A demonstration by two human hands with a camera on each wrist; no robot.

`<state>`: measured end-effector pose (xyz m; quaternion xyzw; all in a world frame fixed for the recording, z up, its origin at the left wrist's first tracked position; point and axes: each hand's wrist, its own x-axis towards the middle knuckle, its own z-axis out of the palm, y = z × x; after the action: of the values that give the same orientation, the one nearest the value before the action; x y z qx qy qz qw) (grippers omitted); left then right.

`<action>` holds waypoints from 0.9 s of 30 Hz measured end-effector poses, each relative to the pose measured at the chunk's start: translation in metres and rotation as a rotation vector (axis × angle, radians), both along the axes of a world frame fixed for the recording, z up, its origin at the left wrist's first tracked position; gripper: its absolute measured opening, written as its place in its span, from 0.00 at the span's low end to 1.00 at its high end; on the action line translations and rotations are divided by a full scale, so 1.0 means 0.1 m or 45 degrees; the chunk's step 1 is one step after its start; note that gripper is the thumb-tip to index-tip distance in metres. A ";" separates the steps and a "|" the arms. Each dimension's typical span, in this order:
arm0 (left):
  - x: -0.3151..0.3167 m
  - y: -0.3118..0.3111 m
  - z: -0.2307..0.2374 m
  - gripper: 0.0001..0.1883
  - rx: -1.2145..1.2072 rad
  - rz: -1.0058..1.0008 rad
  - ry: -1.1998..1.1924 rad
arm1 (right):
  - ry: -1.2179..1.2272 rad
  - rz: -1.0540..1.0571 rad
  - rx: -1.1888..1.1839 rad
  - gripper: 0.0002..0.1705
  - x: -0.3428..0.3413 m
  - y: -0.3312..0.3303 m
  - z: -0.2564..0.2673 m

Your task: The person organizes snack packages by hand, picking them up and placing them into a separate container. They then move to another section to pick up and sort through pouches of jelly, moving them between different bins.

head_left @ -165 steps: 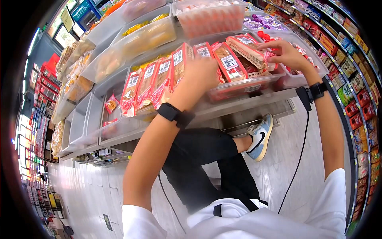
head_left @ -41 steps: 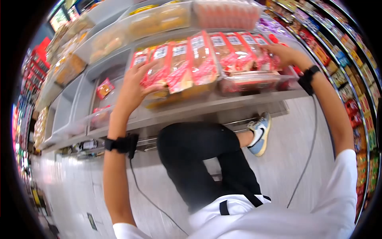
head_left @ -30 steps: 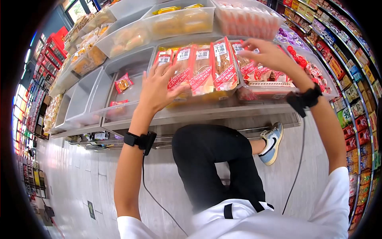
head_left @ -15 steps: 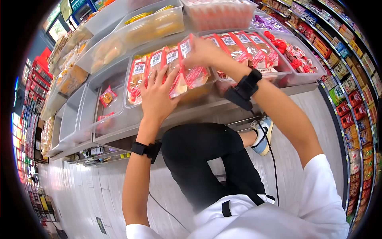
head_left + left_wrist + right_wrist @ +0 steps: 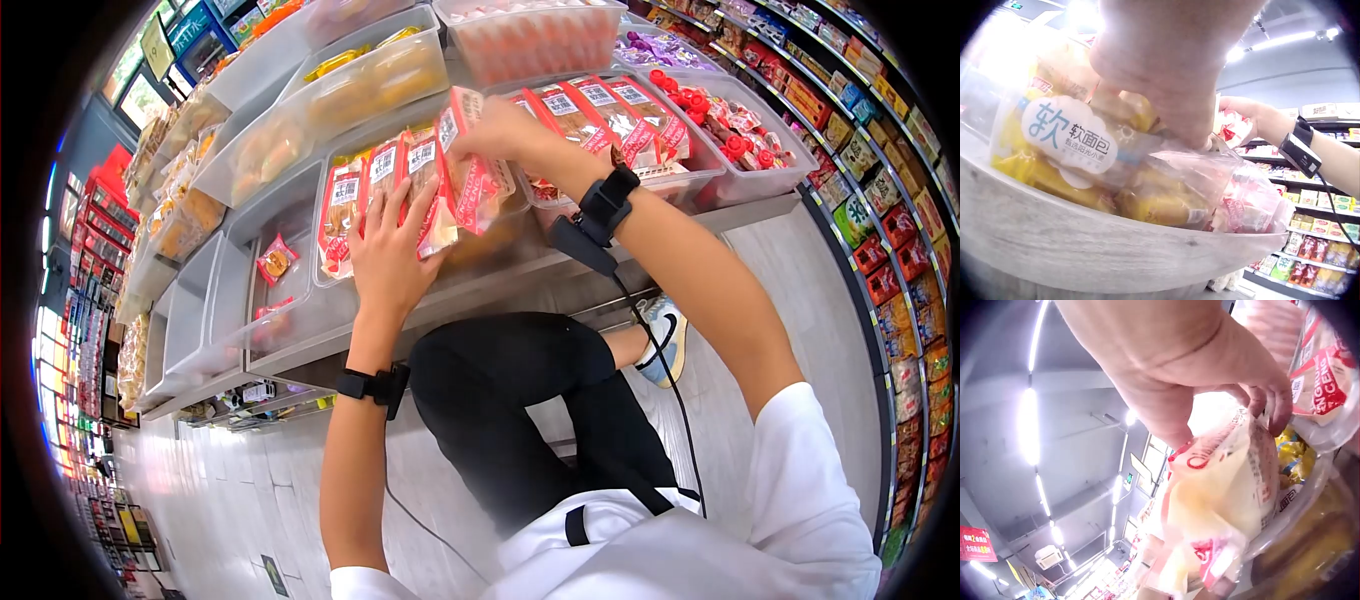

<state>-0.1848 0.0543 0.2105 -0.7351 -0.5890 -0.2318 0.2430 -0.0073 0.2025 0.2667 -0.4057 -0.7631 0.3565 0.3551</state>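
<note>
My left hand (image 5: pixel 393 262) lies with spread fingers across several red-and-clear bread packs (image 5: pixel 343 222) that stand in a row in a clear plastic bin. At the right end of that row, my right hand (image 5: pixel 505 130) grips the upper part of another bread pack (image 5: pixel 482 195). The right wrist view shows thumb and fingertips on either side of this pack (image 5: pixel 1222 469), which leans out from its row. Under the red packs, the left wrist view shows yellow-wrapped soft bread (image 5: pixel 1069 144) through the bin wall. The left fingertips are hidden in that view.
A neighbouring bin at right holds more red bread packs (image 5: pixel 575 118); red-wrapped sweets (image 5: pixel 735 125) fill the one beyond. At left, a grey bin has small red packets (image 5: pixel 277 260). Taller bins (image 5: pixel 535 45) rise behind. A stocked shelf (image 5: pixel 880 250) runs along the right side. Cables hang from both wrists.
My right hand has moved left from the right-hand bin onto the end pack; my left hand has come to lie on the row. The right-hand bin's packs, askew earlier, now stand in line.
</note>
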 end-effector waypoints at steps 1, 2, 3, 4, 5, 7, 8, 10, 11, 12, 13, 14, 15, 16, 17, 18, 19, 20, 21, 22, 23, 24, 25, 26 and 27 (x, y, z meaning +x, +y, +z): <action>0.00 0.00 -0.01 0.42 -0.004 0.000 0.004 | -0.071 -0.051 0.029 0.30 -0.02 0.01 0.00; 0.00 0.00 -0.01 0.42 -0.008 -0.007 -0.006 | -0.066 -0.051 0.026 0.30 -0.01 0.02 0.01; -0.01 0.00 -0.01 0.42 -0.009 -0.013 -0.016 | 0.045 -0.070 -0.003 0.34 0.01 0.04 0.03; -0.01 0.00 0.00 0.42 -0.010 -0.010 -0.014 | 0.154 -0.086 -0.033 0.39 0.03 0.03 0.06; -0.01 -0.01 0.02 0.40 0.001 -0.014 0.015 | 0.187 -0.004 -0.012 0.45 0.20 -0.06 0.18; -0.02 -0.04 0.01 0.38 0.003 0.002 0.033 | 0.006 0.211 0.244 0.40 0.51 0.08 0.26; -0.02 -0.03 0.00 0.38 0.025 0.020 0.064 | -0.057 0.278 0.426 0.40 0.70 0.10 0.30; -0.02 -0.01 -0.02 0.38 0.048 0.045 0.069 | -0.181 0.337 0.438 0.42 1.17 0.04 0.44; -0.02 -0.01 -0.02 0.40 0.029 0.019 0.013 | -0.100 0.369 0.312 0.40 1.34 -0.14 0.52; -0.02 -0.01 -0.02 0.43 0.015 -0.011 -0.038 | -0.311 0.379 0.486 0.38 1.59 -0.12 0.55; -0.02 0.00 -0.03 0.43 0.022 -0.014 -0.038 | -0.519 0.383 0.659 0.37 1.80 -0.10 0.55; -0.02 0.01 -0.03 0.43 0.020 -0.022 -0.043 | -0.526 0.376 0.654 0.37 1.91 -0.13 0.53; -0.02 0.01 -0.03 0.43 0.026 -0.021 -0.046 | -0.626 0.324 0.593 0.36 2.01 -0.19 0.48; -0.02 0.01 -0.04 0.42 0.031 -0.020 -0.046 | -0.723 0.272 0.529 0.35 2.10 -0.22 0.42; -0.01 0.01 -0.03 0.41 0.044 -0.029 -0.051 | -0.648 0.279 0.570 0.34 2.18 -0.19 0.29; -0.01 0.02 -0.04 0.41 0.039 -0.036 -0.050 | -0.648 0.273 0.563 0.34 2.22 -0.17 0.19; -0.01 0.03 -0.04 0.41 0.048 -0.036 -0.049 | -0.536 0.223 0.572 0.31 2.19 -0.18 0.15; -0.02 0.02 -0.05 0.40 0.057 -0.033 -0.046 | -0.421 0.176 0.580 0.29 2.15 -0.20 0.12; -0.01 0.02 -0.05 0.40 0.056 -0.024 -0.036 | -0.497 0.184 0.640 0.27 2.11 -0.21 0.14; -0.01 0.02 -0.04 0.40 0.051 -0.028 -0.026 | -0.488 0.179 0.636 0.27 2.08 -0.15 0.10; 0.00 0.02 -0.04 0.40 0.050 -0.028 -0.029 | -0.480 0.236 0.625 0.26 2.04 -0.04 0.04; 0.00 0.02 -0.03 0.40 0.051 -0.026 -0.031 | -0.472 0.294 0.618 0.24 2.02 0.04 -0.01; 0.00 0.02 -0.03 0.40 0.048 -0.026 -0.023 | -0.517 0.315 0.412 0.24 1.96 0.05 0.00; 0.00 0.02 -0.02 0.40 0.050 -0.033 -0.029 | -0.510 0.315 0.409 0.24 1.92 0.06 0.02; 0.00 0.02 -0.03 0.40 0.049 -0.040 -0.038 | -0.550 0.328 0.317 0.24 1.88 0.08 0.04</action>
<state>-0.1851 0.0567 0.2079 -0.7358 -0.5765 -0.2577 0.2447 0.1810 0.2104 0.2705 -0.3251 -0.9043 0.2075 0.1832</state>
